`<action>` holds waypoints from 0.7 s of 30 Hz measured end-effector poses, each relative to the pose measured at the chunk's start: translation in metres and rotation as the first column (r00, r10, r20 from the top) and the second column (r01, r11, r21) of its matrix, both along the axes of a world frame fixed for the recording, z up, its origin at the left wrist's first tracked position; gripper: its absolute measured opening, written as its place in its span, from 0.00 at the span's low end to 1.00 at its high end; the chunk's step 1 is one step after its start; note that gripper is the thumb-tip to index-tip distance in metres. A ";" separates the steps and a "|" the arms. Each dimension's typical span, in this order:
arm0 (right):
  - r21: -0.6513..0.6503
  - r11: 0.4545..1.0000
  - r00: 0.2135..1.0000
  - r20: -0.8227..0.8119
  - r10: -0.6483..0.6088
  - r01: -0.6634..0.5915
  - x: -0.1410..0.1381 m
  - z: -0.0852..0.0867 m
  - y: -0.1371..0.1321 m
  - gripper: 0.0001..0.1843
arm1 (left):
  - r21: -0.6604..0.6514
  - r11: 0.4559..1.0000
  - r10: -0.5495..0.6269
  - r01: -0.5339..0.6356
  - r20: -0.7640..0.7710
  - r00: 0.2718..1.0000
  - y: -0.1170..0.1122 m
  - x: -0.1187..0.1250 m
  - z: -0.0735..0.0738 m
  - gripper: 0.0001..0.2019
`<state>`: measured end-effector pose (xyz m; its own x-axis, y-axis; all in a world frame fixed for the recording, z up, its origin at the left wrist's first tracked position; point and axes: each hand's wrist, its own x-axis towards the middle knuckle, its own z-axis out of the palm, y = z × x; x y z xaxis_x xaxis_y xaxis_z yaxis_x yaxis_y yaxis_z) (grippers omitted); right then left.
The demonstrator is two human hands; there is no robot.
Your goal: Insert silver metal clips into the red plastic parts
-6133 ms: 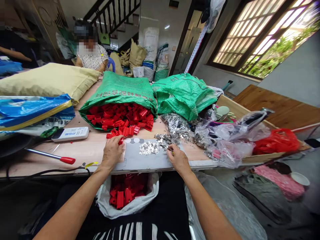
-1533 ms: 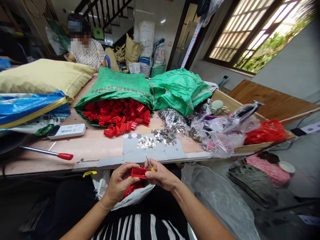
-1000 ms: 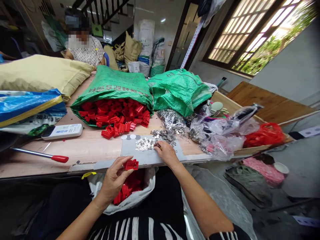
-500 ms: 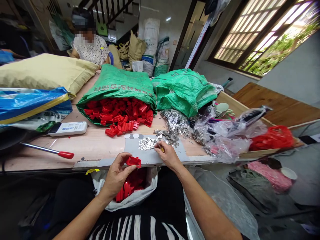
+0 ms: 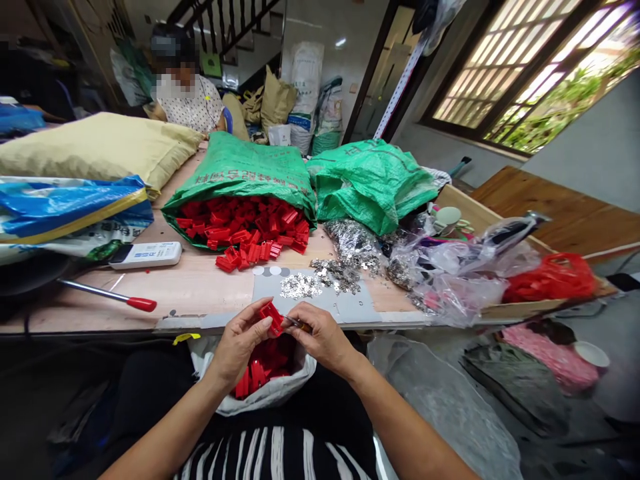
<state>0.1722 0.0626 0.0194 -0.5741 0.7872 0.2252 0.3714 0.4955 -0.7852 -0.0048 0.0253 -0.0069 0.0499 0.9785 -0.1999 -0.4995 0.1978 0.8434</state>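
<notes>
the left hand [image 5: 239, 341] has its fingers [image 5: 260, 312] pinched around a red plastic piece [image 5: 273, 317], held just off the near edge of the surface [image 5: 200, 287]. the right hand [image 5: 320, 337] meets it, fingers closed on a thin tool [image 5: 299, 325] whose tip touches the piece; what the tip carries is too small to tell. right below the fingers hangs a white bag [image 5: 280, 399] of more red pieces. just beyond the fingers lies a heap of silver bits [image 5: 300, 286], and farther beyond, a green sack [image 5: 245, 170] spilling red pieces.
</notes>
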 end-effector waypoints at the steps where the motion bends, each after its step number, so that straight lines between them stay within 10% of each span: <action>1: -0.009 1.000 1.000 0.004 0.020 -0.020 0.001 0.001 0.000 0.06 | 0.005 1.000 -0.003 0.003 0.002 1.000 0.000 0.000 0.000 0.26; 13: -0.315 0.949 0.993 -0.110 -0.043 0.006 0.012 -0.011 0.000 0.12 | -0.004 0.998 -0.059 0.059 -0.007 0.998 -0.001 0.001 -0.005 0.27; 21: -0.044 0.995 0.992 0.087 -0.087 0.092 0.012 -0.020 0.006 0.14 | 0.243 0.966 0.024 0.089 -0.428 0.904 0.014 -0.006 -0.019 0.18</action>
